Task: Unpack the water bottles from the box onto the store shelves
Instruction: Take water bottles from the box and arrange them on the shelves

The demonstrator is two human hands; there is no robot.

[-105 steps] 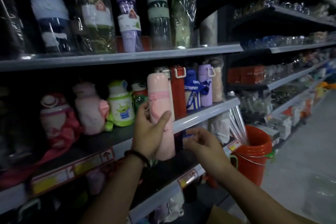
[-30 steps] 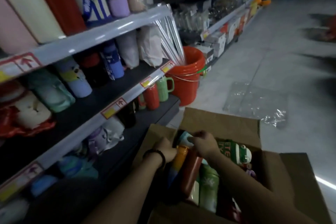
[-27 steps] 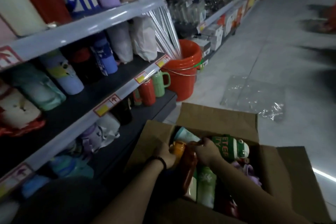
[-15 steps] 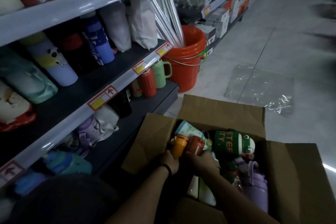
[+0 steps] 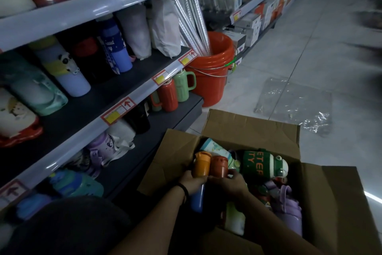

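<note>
Our left hand (image 5: 191, 181) curls round one orange-capped blue bottle (image 5: 201, 166), and our right hand (image 5: 229, 182) grips one rust-capped bottle (image 5: 219, 169). Both cylinders stand in the cardboard box (image 5: 250, 128). Beyond sits one glossy orange bucket (image 5: 208, 87).

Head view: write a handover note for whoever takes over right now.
Left hand grips the orange-capped blue bottle; right hand grips the red-brown-capped bottle beside it.
Both sit inside the open cardboard box, with a green lettered bottle and a purple bottle.
Done: grey store shelves hold many bottles.
Left: shelve these two, then the rest.
</note>
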